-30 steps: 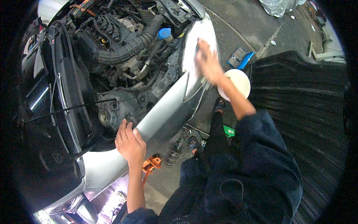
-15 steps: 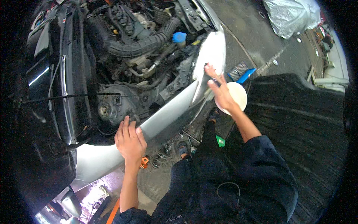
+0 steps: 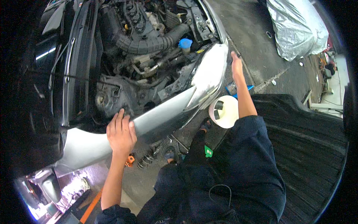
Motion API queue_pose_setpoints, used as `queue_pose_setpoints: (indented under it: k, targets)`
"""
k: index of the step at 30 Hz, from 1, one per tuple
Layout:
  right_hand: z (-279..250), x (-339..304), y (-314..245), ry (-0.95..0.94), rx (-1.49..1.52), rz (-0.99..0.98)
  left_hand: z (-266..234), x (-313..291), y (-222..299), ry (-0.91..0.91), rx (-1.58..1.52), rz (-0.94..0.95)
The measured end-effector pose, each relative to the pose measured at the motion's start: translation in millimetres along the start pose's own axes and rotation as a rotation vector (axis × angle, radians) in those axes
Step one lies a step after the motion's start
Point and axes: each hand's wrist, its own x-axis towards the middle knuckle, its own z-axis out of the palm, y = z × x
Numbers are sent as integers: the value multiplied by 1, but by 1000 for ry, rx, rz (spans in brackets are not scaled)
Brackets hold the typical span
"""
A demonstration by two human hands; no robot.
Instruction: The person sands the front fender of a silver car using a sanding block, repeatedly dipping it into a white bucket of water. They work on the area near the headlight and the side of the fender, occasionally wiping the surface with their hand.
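Note:
My left hand (image 3: 122, 133) lies open on the upper edge of the car's silver fender (image 3: 154, 117), fingertips at the engine bay. At the front corner, my right hand (image 3: 237, 67) is out beside the bright headlight (image 3: 210, 67), apart from it. Its fingers look closed, seen edge-on, and a small dark thing shows by their tips, too little to name. Below the right forearm stands a whitish bucket (image 3: 230, 114) with dark square patches showing inside.
A blue case (image 3: 244, 89) lies on the floor past the bucket. The engine bay with a blue reservoir cap (image 3: 185, 43) is open. A ribbed black liner (image 3: 305, 149) spreads at right; a silver cover (image 3: 298, 31) stands behind. An orange tool (image 3: 129, 161) and green piece (image 3: 208, 151) lie near my feet.
My right hand has come off the headlight and swung out to the right and forward. The left hand stays on the fender. The view has shifted, showing more of the bucket's inside.

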Motion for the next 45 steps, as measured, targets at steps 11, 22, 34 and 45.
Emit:
queue_pose_setpoints:
  k: [11, 22, 34, 45]
  targets:
    - [80, -185, 32, -74, -285, -687, -15, -13, -10, -38, 97, -51]
    - [74, -179, 28, 1, 5, -271, -14, -11, -14, -21, 77, -23]
    - [52, -59, 18, 226, -309, -412, -6, 1, 1, -35, 30, -60]
    - [69, -77, -20, 141, -181, 60, -10, -3, -3, -68, 54, -52]
